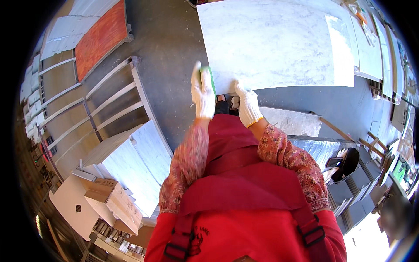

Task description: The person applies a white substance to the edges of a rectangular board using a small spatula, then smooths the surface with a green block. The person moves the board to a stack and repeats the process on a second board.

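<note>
A large white panel (pixel 270 46) with grey marbling lies in front of me. At its near left corner, my left hand (pixel 202 94), in a white knit glove, is closed around a thin green flat piece (pixel 212 81); most of that piece is hidden by the fingers and palm, so its kind is unclear. The green piece runs along the panel's left edge. My right hand (pixel 247 102), gloved the same way, grips the panel's near edge with the thumb at the top face and the other fingers partly hidden.
A slatted rack (pixel 118 96) stands to the left, with an orange-red board (pixel 102 39) beyond it. Stacked white boards (pixel 139 161) and an open cardboard box (pixel 115 203) are at lower left. On the right are another marbled board (pixel 292 121) and a black container (pixel 347 163).
</note>
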Available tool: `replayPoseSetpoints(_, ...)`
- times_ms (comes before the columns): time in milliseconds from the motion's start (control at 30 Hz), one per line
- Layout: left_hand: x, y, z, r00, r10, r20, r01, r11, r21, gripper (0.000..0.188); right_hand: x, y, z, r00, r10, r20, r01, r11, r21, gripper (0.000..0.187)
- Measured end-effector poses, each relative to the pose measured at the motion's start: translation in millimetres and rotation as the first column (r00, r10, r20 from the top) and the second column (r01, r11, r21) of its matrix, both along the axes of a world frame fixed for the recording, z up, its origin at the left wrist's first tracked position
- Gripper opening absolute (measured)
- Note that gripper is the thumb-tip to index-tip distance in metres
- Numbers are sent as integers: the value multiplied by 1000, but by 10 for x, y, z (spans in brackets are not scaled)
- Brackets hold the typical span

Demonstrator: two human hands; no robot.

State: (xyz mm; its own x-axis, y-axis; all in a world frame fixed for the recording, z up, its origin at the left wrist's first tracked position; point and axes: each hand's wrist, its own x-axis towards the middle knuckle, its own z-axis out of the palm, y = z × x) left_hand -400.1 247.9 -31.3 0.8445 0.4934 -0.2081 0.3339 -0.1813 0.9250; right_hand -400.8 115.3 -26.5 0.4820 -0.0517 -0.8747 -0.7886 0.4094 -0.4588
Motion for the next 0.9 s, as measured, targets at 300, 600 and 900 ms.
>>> replayPoseSetpoints(300,-309,-152,71,999,-3,-44,1,999,-49,51,-40,-82,-80,999,6,42,-9,998,59,34)
replayPoseSetpoints(600,-808,-75,152,981,-177,82,154,961,232,40,-17,-65,-120,999,24,30,-27,995,94,29)
replayPoseSetpoints(900,-895,147,752,891,-442,105,404,665,-629,66,-777,-181,62,901,267,342,-400,817,416,43)
